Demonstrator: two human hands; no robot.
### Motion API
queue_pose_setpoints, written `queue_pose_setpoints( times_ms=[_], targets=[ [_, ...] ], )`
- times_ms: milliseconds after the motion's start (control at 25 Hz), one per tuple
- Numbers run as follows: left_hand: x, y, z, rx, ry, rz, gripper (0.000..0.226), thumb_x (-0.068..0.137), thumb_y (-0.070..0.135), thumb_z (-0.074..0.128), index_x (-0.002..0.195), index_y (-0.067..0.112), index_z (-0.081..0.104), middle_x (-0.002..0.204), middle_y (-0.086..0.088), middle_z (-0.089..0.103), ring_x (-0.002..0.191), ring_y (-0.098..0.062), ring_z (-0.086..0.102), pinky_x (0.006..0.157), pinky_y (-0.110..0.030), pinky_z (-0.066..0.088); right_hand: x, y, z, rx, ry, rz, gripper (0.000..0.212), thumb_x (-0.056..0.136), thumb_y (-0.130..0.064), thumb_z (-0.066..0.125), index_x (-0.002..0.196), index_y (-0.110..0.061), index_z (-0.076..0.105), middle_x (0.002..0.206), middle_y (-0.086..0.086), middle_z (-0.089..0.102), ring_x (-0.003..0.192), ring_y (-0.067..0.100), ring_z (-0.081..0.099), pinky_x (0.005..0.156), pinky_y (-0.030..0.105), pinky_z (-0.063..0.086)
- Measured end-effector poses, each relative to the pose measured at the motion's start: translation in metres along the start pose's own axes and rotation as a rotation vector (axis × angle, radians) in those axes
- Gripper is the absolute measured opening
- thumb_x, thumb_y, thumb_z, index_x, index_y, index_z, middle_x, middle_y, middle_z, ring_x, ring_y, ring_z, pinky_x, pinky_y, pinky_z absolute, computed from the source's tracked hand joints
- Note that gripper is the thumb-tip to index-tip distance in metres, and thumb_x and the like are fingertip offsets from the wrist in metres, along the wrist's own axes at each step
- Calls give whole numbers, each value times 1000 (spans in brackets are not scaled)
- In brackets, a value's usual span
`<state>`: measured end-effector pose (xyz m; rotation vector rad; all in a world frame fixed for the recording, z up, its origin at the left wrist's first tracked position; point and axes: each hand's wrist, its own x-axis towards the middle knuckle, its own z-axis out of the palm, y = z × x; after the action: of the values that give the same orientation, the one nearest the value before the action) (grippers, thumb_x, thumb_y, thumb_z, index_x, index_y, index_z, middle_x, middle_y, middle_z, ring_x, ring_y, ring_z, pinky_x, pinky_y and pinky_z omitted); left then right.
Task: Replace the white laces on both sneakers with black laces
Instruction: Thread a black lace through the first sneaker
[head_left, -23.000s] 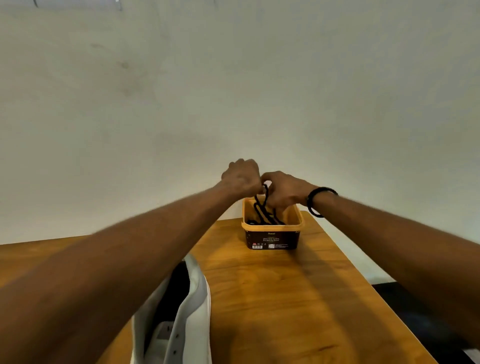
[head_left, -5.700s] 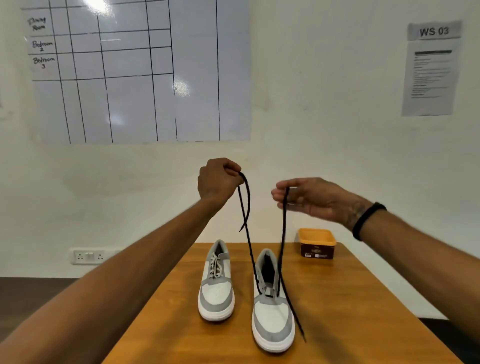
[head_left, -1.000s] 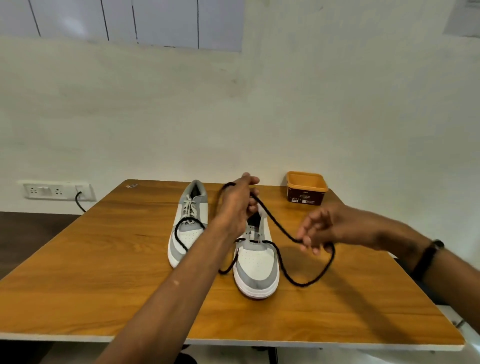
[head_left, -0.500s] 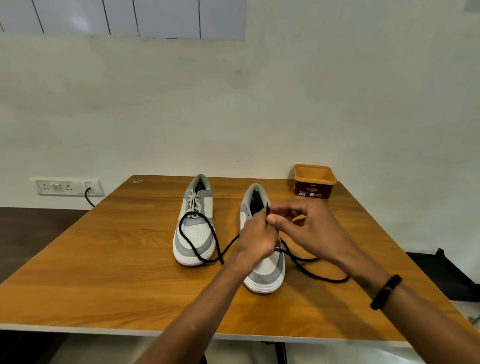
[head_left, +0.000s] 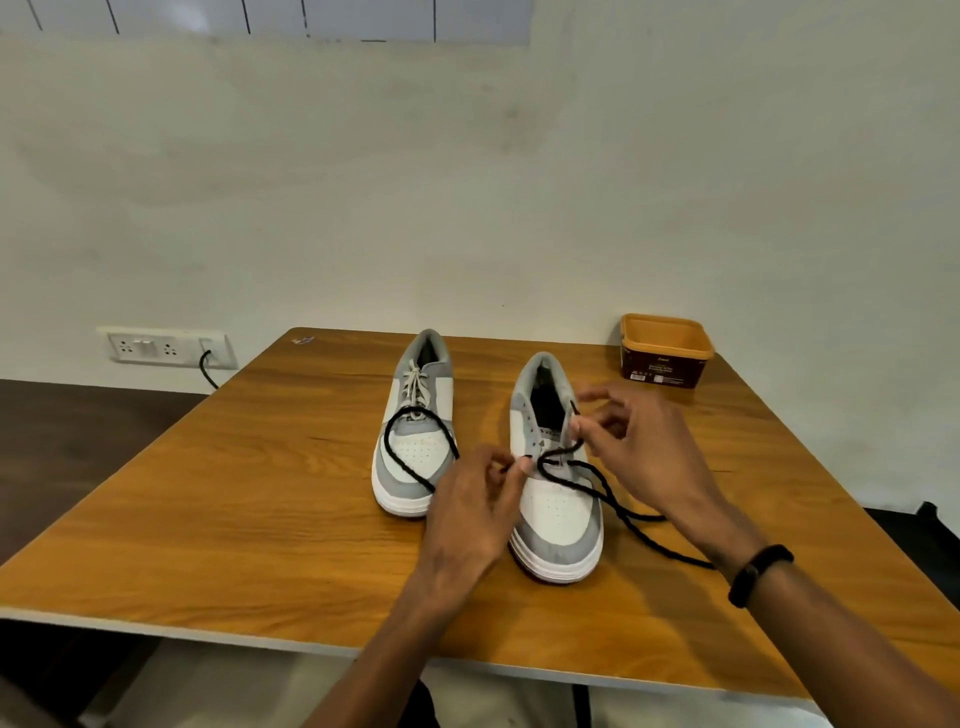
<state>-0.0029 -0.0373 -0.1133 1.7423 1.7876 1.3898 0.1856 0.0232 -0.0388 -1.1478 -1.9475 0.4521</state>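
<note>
Two grey-and-white sneakers stand side by side on the wooden table (head_left: 208, 509), toes toward the person. The right sneaker (head_left: 556, 499) has no white lace; a black lace (head_left: 618, 512) crosses its lower eyelets and trails onto the table to its right. The left hand (head_left: 475, 514) pinches one part of the black lace between thumb and forefinger at the sneaker's left eyelet row, the remaining fingers curled. The right hand (head_left: 641, 452) pinches the other end just above the tongue — its other fingers spread loosely. The left sneaker (head_left: 415, 441) carries its white lace (head_left: 413, 382), and a loop of the black lace lies across its toe area. An orange tub (head_left: 665, 351) sits at the far right corner of the table.
</note>
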Motion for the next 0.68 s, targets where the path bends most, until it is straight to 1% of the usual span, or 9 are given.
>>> queue_pose_setpoints(
  times_ms=[80,120,160,200,280,360,440,560,680],
  targets=[
    [-3,-12,4,155,95,-18,32,107,47,52,93,24,70,70,12,59,64,-6,59,54,-25,40,-4,6,11,-82,-15,-12,17,97,-26,75,113,-24,76,91,-13,76,81,-4,70,75,19,59],
    [-1,-12,4,250,119,-40,34,107,45,52,88,23,70,68,10,58,62,-8,58,53,-26,37,-6,8,17,-133,-25,-28,16,97,-26,74,112,-22,78,95,-13,76,82,-2,68,72,18,58],
    [2,-9,3,323,134,-54,34,107,44,53,89,22,71,73,9,61,66,-10,61,55,-26,38,-6,9,22,-202,-29,-50,16,97,-27,74,112,-22,78,97,-11,76,82,0,66,69,16,54],
    [5,-6,2,346,153,-42,30,106,43,55,95,22,73,84,6,65,74,-12,64,61,-27,44,-7,9,27,-277,-28,-77,17,98,-28,74,112,-21,79,99,-8,75,81,2,64,68,14,48],
    [11,0,8,255,172,29,25,105,40,58,115,22,73,106,5,67,92,-10,65,77,-26,55,-6,7,36,-371,-12,-115,15,98,-26,73,110,-20,79,101,-2,73,83,8,60,70,19,45],
    [12,6,20,119,154,81,27,105,40,59,123,25,71,114,8,66,102,-5,61,86,-17,53,-5,4,42,-379,-13,-97,14,98,-25,72,108,-18,79,102,1,71,88,13,62,73,25,51],
    [9,9,32,42,171,53,29,104,45,61,125,27,70,117,11,64,106,-3,61,89,-14,52,-3,3,44,-357,-16,-48,13,97,-25,71,105,-17,78,98,2,72,85,14,64,73,27,54],
    [7,2,39,-62,225,-22,33,98,47,67,123,26,71,117,11,64,104,-3,64,88,-18,56,0,3,46,-358,-10,-13,11,95,-22,71,97,-13,78,89,2,71,76,12,63,67,27,56],
    [5,-3,38,-97,247,-26,31,95,42,73,121,25,73,114,10,67,99,-2,66,85,-19,58,2,2,51,-366,-32,-27,10,95,-19,72,93,-12,79,86,2,71,72,10,60,60,15,42]
  ],
)
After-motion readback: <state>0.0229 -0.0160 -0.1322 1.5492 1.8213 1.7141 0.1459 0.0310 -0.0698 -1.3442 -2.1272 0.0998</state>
